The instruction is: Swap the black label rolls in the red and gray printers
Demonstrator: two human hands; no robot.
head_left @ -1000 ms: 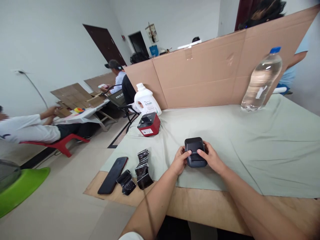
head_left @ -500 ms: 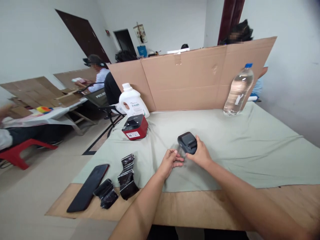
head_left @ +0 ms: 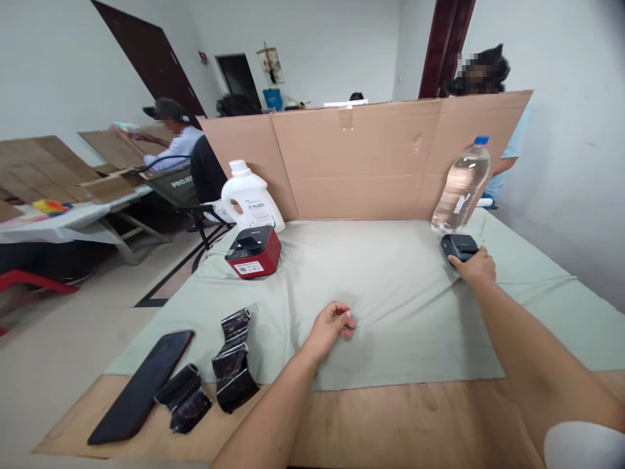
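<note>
Where the right hand [head_left: 472, 266] reaches to the far right of the table [head_left: 390, 423], its fingers [head_left: 459, 262] curl over the near edge of a small black device [head_left: 458, 245], holding it flat against the cloth; how firmly they grip cannot be told from this angle. The device sits just beside the base of a clear water bottle [head_left: 461, 185], which stands upright against the cardboard screen [head_left: 361, 163]. The arm is stretched nearly straight, which suggests the device lies at the limit of comfortable reach.

The left hand [head_left: 331, 324] rests near the middle of the table, its fingers [head_left: 347, 320] curled narrow into a loose fist, empty, pressing lightly on the grey-green cloth [head_left: 390, 293], where a small fold gathers beside the knuckles.

At the far left stands a red and black printer-like box [head_left: 252, 251], with a white jug [head_left: 250, 203] just behind it. At the near left, on bare wood, lie a dark phone [head_left: 141, 385] and several crumpled black wrappers [head_left: 229, 365], close together and well apart from both hands. Beyond the screen other people sit at their own tables.
</note>
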